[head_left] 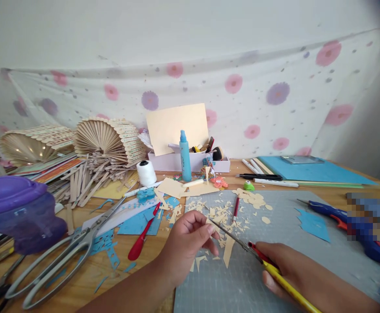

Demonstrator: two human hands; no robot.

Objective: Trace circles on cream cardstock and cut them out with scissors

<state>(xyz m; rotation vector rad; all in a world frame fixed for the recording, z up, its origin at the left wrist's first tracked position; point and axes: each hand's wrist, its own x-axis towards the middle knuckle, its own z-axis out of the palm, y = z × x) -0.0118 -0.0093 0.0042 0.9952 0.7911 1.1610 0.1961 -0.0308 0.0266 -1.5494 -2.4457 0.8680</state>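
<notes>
My right hand (287, 265) is wrapped round the handles of a pair of scissors (237, 240) with red and yellow grips. The blades point up and left, looking nearly closed, with their tip by my left thumb. My left hand (193, 237) has thumb and fingertips pinched together; whatever is between them is too small or hidden to make out. Around and behind both hands lie many cream paper scraps (220, 211) on a grey cutting mat (206, 291). A longer cream strip (229, 251) lies just under the blades.
Large metal scissors (92, 237), a red-handled tool (140, 243) and a purple container (20, 217) occupy the left. Behind stand a blue glue bottle (185, 158), a thread spool (146, 173) and stick fans (108, 139). A blue glue gun (355, 230) lies right, near blue paper (313, 224).
</notes>
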